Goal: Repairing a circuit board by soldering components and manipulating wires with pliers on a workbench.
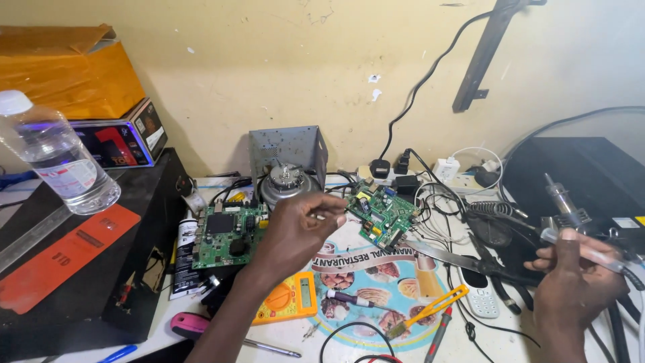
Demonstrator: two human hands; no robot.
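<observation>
The left hand point(295, 232) pinches a thin silvery tool, likely tweezers, at the small green circuit board point(384, 214) propped mid-tabletop. The right hand point(576, 272) grips a grey hot-air wand with metal nozzle point(563, 202) near the right edge. This looks like rework in progress; the nozzle would need bringing over. The tool's tip is hard to make out.
</observation>
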